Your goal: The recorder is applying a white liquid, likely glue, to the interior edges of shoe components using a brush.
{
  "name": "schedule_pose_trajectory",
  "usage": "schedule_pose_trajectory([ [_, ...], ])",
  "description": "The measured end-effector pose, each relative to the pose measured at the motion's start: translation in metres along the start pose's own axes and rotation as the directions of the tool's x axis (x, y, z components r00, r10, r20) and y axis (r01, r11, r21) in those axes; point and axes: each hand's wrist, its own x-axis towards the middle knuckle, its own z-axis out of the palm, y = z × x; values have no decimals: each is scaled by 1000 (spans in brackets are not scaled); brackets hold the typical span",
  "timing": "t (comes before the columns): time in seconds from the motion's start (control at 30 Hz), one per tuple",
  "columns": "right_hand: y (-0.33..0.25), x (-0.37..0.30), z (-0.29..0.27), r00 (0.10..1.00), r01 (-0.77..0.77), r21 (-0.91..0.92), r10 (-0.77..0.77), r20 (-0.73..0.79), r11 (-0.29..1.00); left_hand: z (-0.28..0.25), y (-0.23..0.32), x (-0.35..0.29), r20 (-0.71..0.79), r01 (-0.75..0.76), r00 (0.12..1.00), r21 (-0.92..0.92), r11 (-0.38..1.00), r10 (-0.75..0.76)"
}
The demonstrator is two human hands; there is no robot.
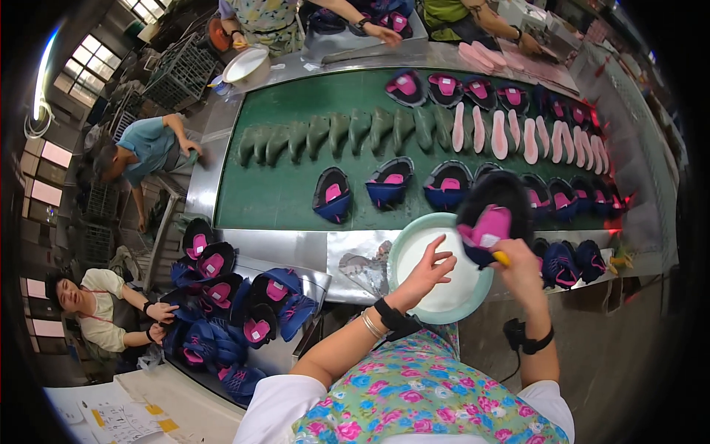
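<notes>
Over a pale green basin (pixel 400 290) of white liquid, my left hand (pixel 427 275) is open, fingers apart and holding nothing. To its right, my right hand (pixel 520 270) is closed on a dark shoe upper (pixel 510 191) with a pink tongue, raised above the bench edge. A yellow handle end (pixel 502 257) also sticks out from those fingers; the rest of that tool is hidden. The basin rests at the near edge of the bench, in front of my floral apron.
A green conveyor belt (pixel 288 196) carries rows of dark green shoe lasts (pixel 339 135), pink insoles (pixel 530 140) and shoe uppers (pixel 332 194). More blue uppers (pixel 214 340) are piled at left beside a co-worker (pixel 107 311). Others work across the belt, near a second basin (pixel 247 65).
</notes>
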Motion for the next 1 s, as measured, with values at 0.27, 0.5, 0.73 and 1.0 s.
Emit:
schedule_pose_trajectory([
  [0.27,-142,80,129,943,268,303,-313,111,915,-132,33,-55,-487,-319,845,-131,939,219],
  [0.5,-162,191,318,923,150,-39,-126,364,988,-389,48,-45,-834,-114,552,-77,990,-1],
  [0.73,-123,231,441,859,207,-448,57,508,870,-507,31,66,-782,-26,619,-111,994,-71],
  [1.0,-81,233,424,891,158,-402,45,452,902,-515,17,100,-655,-41,748,-205,978,-106],
])
